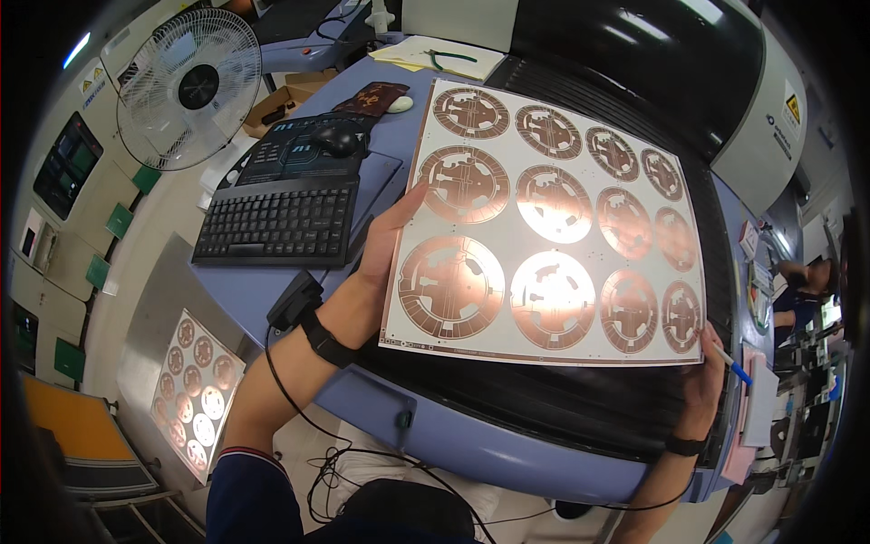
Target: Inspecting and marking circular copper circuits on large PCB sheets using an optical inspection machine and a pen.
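A large white circuit board panel (509,238) is held up tilted in front of me, with rows of round copper patterns on its face. My left hand (391,238) grips its left edge, thumb on the face and the other fingers hidden behind. At the lower right corner my right hand (703,381) is closed on the panel's edge. A white pen with a blue end (738,370) sticks out from between the right hand's fingers. Black bands circle both wrists, and a cable runs from the left one.
Left of the panel lie a black keyboard (275,222) and a mouse (335,139). A similar panel (201,385) rests lower left near a fan (192,91). Behind stands a machine with a dark hood (634,63). Pliers (450,58) lie on papers. Another person (797,295) is far right.
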{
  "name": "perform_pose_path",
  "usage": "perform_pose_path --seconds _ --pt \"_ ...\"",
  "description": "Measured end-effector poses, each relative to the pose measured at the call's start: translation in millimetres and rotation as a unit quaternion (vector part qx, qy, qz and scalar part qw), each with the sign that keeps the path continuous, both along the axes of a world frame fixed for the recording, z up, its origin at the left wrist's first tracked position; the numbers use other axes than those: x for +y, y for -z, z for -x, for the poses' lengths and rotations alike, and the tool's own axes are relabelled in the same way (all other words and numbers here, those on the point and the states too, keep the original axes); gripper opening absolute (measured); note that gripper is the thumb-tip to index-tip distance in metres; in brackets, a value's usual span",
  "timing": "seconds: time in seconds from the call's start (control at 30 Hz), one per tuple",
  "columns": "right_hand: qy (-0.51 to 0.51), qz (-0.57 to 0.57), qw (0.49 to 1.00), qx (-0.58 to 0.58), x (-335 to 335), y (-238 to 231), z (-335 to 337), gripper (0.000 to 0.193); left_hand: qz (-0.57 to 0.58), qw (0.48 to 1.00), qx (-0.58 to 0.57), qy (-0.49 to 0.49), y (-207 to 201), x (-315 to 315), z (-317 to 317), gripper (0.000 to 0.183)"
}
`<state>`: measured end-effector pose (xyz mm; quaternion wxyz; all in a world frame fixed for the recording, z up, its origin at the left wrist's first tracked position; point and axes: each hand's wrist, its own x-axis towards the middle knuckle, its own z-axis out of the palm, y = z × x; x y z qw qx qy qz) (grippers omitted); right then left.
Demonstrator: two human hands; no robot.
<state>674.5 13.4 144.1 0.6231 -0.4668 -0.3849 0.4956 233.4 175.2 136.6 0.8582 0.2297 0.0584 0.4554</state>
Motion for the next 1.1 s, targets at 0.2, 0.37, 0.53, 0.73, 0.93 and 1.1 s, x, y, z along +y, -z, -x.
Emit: perform_pose_path --seconds 0.2,0.37,0.53,0.73,0.93,1.1 --pt "0.005 -0.006 1.0 -0.02 -2.7 8.0 -15.9 0.041 -0.072 0.997 0.015 -0.01 6.4 -0.3 4.3 0.056" --pt "0.005 -0.048 0.999 -0.021 -16.8 0.2 -15.8 0.045 -0.047 0.996 0.078 -0.024 20.8 -8.3 20.0 0.077" --pt "0.0 -0.053 0.998 -0.021 -21.3 -1.3 -10.8 0.039 -0.062 0.988 0.13 -0.049 32.6 -19.7 35.2 0.087" --pt "-0.002 -0.055 0.998 0.001 -16.3 4.2 -9.8 0.039 -0.139 0.988 0.06 0.026 61.4 -9.1 50.2 0.089" --pt "0.002 -0.048 0.999 -0.004 -13.0 7.3 -23.2 0.038 -0.166 0.981 0.069 0.069 47.1 -10.8 29.4 0.091" --pt "0.031 -0.025 0.999 -0.02 -6.9 1.7 -7.2 0.029 -0.164 0.981 0.075 0.066 42.1 -12.7 27.2 0.092"
